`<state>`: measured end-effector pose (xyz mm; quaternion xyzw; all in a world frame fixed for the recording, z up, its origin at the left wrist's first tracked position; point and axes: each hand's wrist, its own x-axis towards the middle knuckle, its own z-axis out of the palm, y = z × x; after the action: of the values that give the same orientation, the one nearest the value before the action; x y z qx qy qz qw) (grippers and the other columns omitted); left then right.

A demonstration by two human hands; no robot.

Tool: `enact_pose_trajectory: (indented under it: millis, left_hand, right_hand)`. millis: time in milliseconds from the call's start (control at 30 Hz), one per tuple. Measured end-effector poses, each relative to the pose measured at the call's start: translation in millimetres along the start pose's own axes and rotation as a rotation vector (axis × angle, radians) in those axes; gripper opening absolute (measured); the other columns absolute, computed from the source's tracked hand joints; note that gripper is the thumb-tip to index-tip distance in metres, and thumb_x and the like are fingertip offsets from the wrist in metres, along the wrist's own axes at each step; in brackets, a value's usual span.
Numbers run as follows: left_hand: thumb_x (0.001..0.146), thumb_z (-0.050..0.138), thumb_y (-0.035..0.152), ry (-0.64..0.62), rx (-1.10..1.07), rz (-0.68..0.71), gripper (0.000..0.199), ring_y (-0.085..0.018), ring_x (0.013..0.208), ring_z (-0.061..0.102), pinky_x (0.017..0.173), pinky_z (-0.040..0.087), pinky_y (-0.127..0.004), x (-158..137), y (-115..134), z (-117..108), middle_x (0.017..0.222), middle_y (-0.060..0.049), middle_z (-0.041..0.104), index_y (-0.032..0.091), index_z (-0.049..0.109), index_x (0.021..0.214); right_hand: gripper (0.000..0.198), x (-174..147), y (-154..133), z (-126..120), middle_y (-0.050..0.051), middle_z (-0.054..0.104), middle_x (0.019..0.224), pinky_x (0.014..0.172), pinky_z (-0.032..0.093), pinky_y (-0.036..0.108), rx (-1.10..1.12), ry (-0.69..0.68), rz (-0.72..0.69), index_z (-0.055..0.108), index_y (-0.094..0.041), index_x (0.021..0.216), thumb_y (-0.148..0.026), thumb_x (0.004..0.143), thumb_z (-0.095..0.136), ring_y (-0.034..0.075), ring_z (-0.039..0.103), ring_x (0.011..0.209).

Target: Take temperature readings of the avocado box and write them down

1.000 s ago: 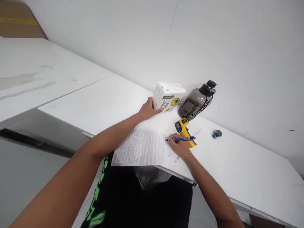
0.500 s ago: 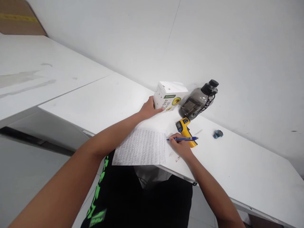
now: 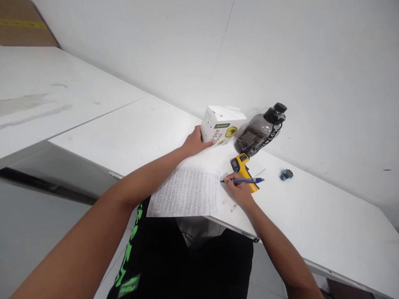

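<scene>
A white carton (image 3: 222, 118) with avocado pictures stands near the wall, and my left hand (image 3: 197, 143) grips its left side, thumb across the front. My right hand (image 3: 238, 190) pinches a blue pen (image 3: 245, 180), its tip at the right edge of a sheet of paper (image 3: 187, 193) covered with dense rows of handwriting. The sheet's near edge hangs slightly over the table edge. Just behind my right hand lies a yellow infrared thermometer (image 3: 246, 168), its handle partly hidden by the hand and pen.
A grey transparent bottle (image 3: 254, 135) with black cap and strap stands right of the carton. A small teal object (image 3: 286, 175), perhaps a watch, lies further right. A brown cardboard box (image 3: 26, 27) sits at the far left. The white table (image 3: 327, 224) runs along the wall.
The pen tip has shifted very slightly along the paper's right edge, and my right hand moved a little with it. My left hand stays on the carton.
</scene>
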<state>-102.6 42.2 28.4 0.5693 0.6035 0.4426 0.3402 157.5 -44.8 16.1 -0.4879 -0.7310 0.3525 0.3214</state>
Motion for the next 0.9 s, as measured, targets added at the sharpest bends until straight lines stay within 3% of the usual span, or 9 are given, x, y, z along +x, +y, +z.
enact_pose_trajectory:
  millis: [100,400,900]
  left_hand:
    - [0.074,0.087,0.051,0.002,0.005,-0.009,0.085,-0.041,0.131,0.065,0.105,0.056,-0.058,0.1,-0.1,-0.4,0.145,-0.017,0.064,0.024,0.04,0.139]
    - [0.076,0.086,0.052,0.006,0.029,-0.014,0.081,-0.04,0.131,0.065,0.103,0.058,-0.054,-1.9,2.2,-1.2,0.146,-0.017,0.064,0.024,0.039,0.136]
    - [0.077,0.085,0.052,-0.014,0.019,-0.009,0.083,-0.04,0.133,0.063,0.106,0.057,-0.058,-2.1,3.4,-2.0,0.149,-0.017,0.061,0.024,0.037,0.138]
  right_hand:
    - [0.027,-0.5,-0.8,-0.3,0.003,0.069,0.078,0.069,0.051,0.035,0.019,0.053,-0.004,0.067,-0.026,0.078,-0.051,0.086,0.062,0.022,0.063,0.076]
    - [0.026,-1.4,-0.2,2.4,0.002,0.065,0.07,0.06,0.046,0.032,0.006,-0.022,-0.015,0.069,-0.025,0.081,-0.05,0.088,0.062,0.019,0.057,0.065]
    - [0.026,-1.1,1.7,3.4,0.002,0.066,0.071,0.059,0.047,0.031,-0.009,-0.054,-0.029,0.071,-0.025,0.086,-0.05,0.09,0.064,0.019,0.059,0.065]
